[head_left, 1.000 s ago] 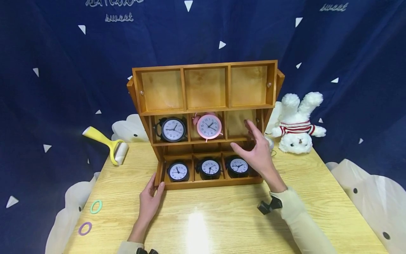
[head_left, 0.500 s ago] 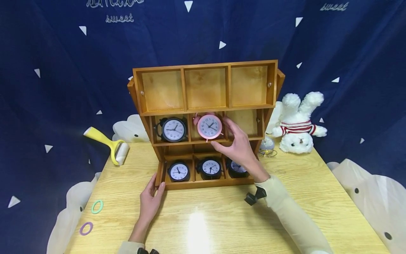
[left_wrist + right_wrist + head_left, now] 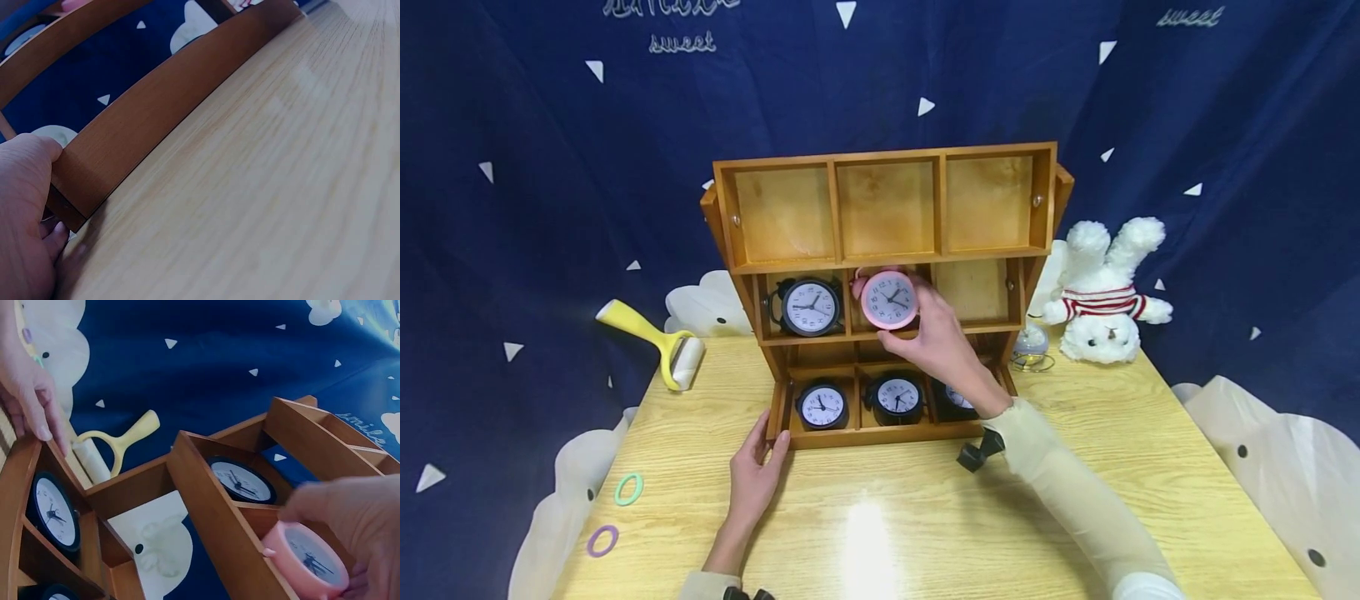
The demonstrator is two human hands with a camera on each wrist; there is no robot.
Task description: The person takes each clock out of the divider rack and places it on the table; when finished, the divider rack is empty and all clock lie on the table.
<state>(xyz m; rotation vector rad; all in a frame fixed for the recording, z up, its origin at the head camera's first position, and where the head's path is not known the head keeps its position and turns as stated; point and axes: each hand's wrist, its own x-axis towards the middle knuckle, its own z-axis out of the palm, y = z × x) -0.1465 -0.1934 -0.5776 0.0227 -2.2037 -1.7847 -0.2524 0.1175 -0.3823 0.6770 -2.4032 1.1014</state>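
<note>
My right hand (image 3: 936, 346) has fingers and thumb curled round the pink clock (image 3: 889, 299), pinching its rim at the mouth of the middle cell in the wooden shelf's (image 3: 887, 254) middle row. The right wrist view shows the clock (image 3: 306, 556) tipped against the divider, which the head view doesn't. My left hand (image 3: 752, 479) lies with fingers fairly straight against the shelf's lower left corner; the left wrist view shows the thumb (image 3: 34, 150) pressed on the front board. A black clock (image 3: 809, 307) sits left of the pink one; three small black clocks (image 3: 895, 397) fill the bottom row, the rightmost partly hidden.
</note>
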